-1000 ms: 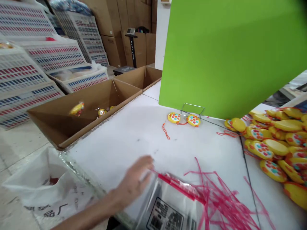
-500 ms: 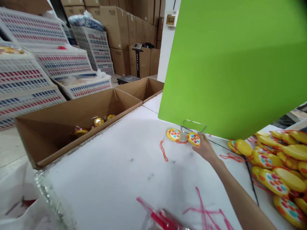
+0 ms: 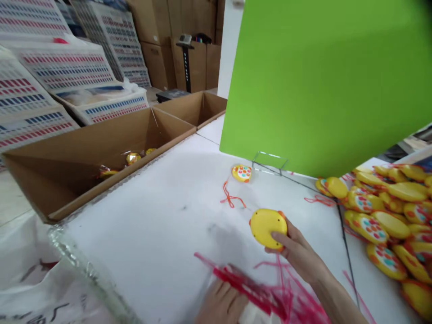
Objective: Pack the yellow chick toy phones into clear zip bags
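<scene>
Yellow toy [image 3: 263, 223] pinched by right fingers [image 3: 286, 240], forearm [image 3: 332, 290] slanting inward, left hand [image 3: 221, 303] at pink-edged bags [image 3: 249, 294], grip unclear

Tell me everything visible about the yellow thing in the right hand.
The yellow toy is an unwrapped, flattened oval, apparently smooth plastic. Its plain side faces the camera, with small dark spots near the edge and orange parts at the rim. The right hand grips it, thumb on this face, seemingly above the white table.

A rounded yellow toy [image 3: 265, 227] is held with its hole-dotted back exposed; nearer than the toy, a pink-edged bag [image 3: 243, 289] is partly covered.
</scene>
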Tool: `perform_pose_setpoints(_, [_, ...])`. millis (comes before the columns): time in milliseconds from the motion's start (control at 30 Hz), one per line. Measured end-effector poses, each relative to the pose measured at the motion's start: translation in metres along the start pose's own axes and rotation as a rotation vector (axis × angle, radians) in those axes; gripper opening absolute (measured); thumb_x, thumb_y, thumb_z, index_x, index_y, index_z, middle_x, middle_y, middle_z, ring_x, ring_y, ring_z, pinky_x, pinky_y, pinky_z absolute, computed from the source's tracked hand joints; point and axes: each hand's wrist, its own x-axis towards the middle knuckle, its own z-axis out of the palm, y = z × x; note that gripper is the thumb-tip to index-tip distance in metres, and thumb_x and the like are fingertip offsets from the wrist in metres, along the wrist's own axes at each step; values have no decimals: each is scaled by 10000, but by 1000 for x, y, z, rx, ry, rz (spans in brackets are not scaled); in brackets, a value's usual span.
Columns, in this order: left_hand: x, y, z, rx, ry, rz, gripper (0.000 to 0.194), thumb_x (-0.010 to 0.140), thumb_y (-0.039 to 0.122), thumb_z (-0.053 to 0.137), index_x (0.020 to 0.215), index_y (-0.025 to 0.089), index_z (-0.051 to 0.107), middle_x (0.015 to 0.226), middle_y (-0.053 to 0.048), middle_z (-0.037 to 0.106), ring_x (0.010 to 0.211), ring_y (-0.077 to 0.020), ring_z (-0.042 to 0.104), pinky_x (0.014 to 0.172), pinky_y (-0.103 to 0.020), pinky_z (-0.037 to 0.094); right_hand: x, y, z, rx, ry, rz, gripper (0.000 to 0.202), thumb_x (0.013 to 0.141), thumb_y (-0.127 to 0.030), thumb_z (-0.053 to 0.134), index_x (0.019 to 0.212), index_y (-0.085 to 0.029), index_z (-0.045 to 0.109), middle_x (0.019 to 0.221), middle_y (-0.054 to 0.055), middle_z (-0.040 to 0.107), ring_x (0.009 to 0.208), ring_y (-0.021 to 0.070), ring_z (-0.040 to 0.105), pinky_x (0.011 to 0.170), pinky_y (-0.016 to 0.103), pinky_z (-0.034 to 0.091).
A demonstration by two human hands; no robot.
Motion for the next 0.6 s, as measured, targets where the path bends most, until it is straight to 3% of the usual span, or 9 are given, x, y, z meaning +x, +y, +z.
perform_pose_setpoints(133, [-11,12,-10,-183,-1,-205,623,780,92,494,1359,189,283,1335,-125,453,1229,-263,396,1021,-430,347,-81,28,20,365,-65,174,588,729,-250,652,1275,-268,435,1133,54,604,975,230,590,711,321,510])
perform_pose_setpoints(233, [-15,15,-11,-300,57,-296,634,799,110,487,1378,172,236,1284,-135,480,1167,-242,441,981,-400,380,-118,44,28,425,-97,316,533,753,-255,651,1257,-259,477,1089,57,617,926,225,602,673,322,512])
perform_pose_setpoints(400, [-5,19,-18,-253,63,-163,314,848,198,488,1158,161,518,1045,-98,610,967,-221,509,864,-369,403,-150,59,34,581,-185,425,400,795,-304,637,1179,-238,543,999,51,652,839,194,624,666,325,517])
perform_pose_setpoints(467, [0,21,-22,-209,79,-114,217,876,209,441,1032,157,581,940,-81,628,898,-203,517,830,-351,399,-157,61,34,648,-174,402,350,778,-309,657,1111,-232,586,968,45,665,816,187,631,668,317,515])
perform_pose_setpoints(600, [0,24,-20,-82,78,-11,225,887,200,399,840,154,614,863,-69,619,860,-192,512,815,-336,390,-160,61,39,683,-58,300,361,751,-311,675,1097,-248,593,1020,41,659,843,186,629,705,310,514])
